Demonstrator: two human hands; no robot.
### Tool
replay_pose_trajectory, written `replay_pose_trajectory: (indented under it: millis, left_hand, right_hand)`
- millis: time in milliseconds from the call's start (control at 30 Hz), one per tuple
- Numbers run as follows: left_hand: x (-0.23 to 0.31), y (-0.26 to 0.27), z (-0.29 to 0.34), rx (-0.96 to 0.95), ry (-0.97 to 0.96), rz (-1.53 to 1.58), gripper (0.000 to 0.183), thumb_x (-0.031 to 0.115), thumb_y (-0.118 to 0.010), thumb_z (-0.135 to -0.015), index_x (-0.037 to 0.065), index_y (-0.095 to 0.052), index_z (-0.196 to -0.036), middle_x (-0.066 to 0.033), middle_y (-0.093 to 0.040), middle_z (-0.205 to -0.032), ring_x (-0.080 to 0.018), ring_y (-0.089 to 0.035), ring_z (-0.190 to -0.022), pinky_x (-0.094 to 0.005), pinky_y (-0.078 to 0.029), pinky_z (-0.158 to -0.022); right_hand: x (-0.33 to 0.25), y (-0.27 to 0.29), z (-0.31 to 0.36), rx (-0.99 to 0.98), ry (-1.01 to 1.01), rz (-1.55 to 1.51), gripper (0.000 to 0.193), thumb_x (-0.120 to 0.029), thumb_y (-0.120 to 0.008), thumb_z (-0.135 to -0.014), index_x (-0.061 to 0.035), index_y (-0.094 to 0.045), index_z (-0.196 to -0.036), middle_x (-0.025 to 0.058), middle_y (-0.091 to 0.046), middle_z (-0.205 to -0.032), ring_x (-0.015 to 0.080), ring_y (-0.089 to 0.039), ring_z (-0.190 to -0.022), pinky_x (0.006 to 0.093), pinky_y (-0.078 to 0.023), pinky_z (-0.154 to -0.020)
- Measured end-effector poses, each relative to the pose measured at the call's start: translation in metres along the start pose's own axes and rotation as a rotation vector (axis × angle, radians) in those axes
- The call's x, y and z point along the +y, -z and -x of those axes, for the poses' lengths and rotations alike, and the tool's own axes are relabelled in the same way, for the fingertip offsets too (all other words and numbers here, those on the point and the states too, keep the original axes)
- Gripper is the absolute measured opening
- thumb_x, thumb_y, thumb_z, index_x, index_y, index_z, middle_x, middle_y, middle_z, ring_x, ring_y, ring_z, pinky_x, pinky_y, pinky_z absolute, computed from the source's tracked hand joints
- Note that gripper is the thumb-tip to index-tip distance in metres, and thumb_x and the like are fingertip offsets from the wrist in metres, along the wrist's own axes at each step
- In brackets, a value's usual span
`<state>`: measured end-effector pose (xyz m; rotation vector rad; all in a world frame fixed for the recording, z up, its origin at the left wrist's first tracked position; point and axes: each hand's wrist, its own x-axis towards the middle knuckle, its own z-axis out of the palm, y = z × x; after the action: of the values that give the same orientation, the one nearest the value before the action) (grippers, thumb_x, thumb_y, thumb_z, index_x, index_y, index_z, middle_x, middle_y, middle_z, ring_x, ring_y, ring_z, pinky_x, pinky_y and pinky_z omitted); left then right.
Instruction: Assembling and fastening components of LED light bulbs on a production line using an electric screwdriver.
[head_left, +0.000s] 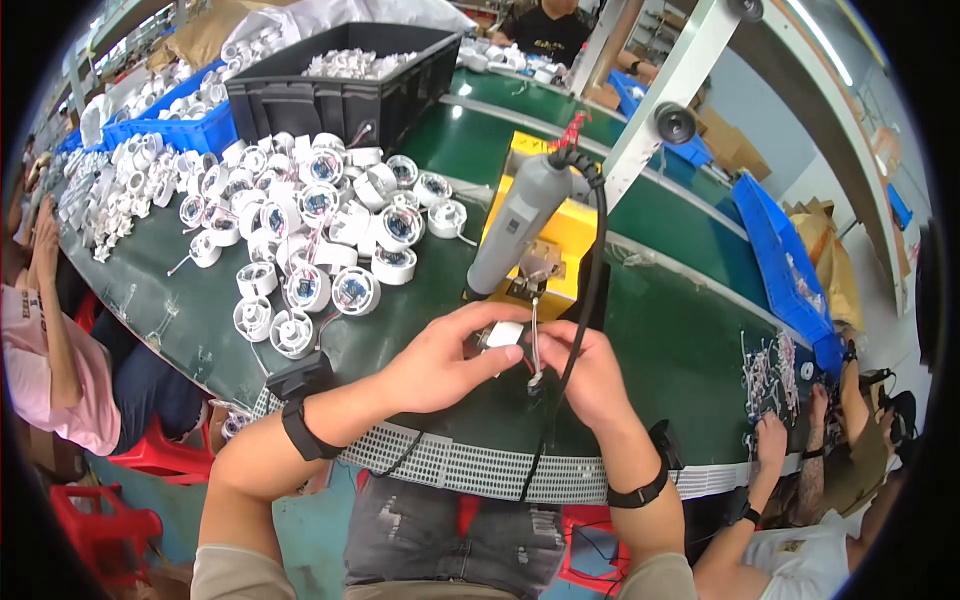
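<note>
My left hand is closed around a small white plastic part, pinching it between thumb and fingers. Close beside it, my right hand pinches thin wires that hang down to a small connector end. Just beyond both hands stands a yellow fixture with a metal piece on its front. A grey cylindrical power tool with a black cable leans in front of that fixture. My fingers partly cover the white part and the wires.
Many round white housings with circuit boards lie heaped on the green table to the left. Behind them are a black crate and a blue bin. At the right, other people's hands work beside a wire pile.
</note>
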<state>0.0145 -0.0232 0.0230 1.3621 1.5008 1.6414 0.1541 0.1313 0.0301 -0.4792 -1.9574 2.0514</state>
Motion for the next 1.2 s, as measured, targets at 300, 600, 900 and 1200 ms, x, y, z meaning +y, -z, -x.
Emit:
replay_pose_trajectory:
  millis: [300,600,900,1200]
  left_hand:
    - [0.006,0.005,-0.007,-0.075,0.397,0.494,0.04,0.035,-0.043,-0.102,0.002,-0.055,-0.121,-0.0053,-0.063,-0.093,-0.0103,-0.061,-0.077,-0.0251,-0.051,-0.06]
    - [-0.001,0.003,-0.009,-0.09,0.577,0.494,0.055,0.05,-0.033,-0.101,0.002,-0.059,-0.111,-0.0055,-0.063,-0.079,-0.0125,-0.06,-0.059,-0.0231,-0.045,-0.046]
    - [-0.007,-0.001,-0.007,-0.165,0.589,0.407,0.058,0.052,-0.032,-0.101,0.002,-0.056,-0.119,-0.0043,-0.063,-0.082,-0.0115,-0.061,-0.065,-0.0231,-0.047,-0.05]
    - [-0.001,-0.004,-0.008,-0.128,0.409,0.344,0.05,0.039,-0.032,-0.104,0.001,-0.048,-0.132,-0.0097,-0.061,-0.112,-0.0154,-0.063,-0.092,-0.0281,-0.056,-0.07]
  right_hand:
    - [-0.001,-0.009,0.006,-0.007,0.145,0.154,0.013,-0.009,-0.06,-0.091,0.0026,-0.062,-0.084,0.0034,-0.06,-0.082,0.0114,-0.056,-0.077,0.0255,-0.044,-0.071]
    - [0.0,-0.019,0.011,-0.134,0.304,0.459,0.013,-0.005,-0.061,-0.084,0.0009,-0.055,-0.075,0.007,-0.055,-0.078,0.0156,-0.052,-0.068,0.0279,-0.041,-0.061]
    - [0.004,-0.022,0.011,-0.103,0.556,0.645,0.014,-0.006,-0.061,-0.085,0.0004,-0.052,-0.075,0.0069,-0.053,-0.076,0.0157,-0.052,-0.067,0.0289,-0.042,-0.059]
    - [-0.001,-0.026,0.014,0.101,0.123,0.444,0.017,-0.009,-0.068,-0.085,-0.001,-0.055,-0.095,0.0039,-0.057,-0.081,0.0093,-0.058,-0.072,0.0248,-0.047,-0.059]
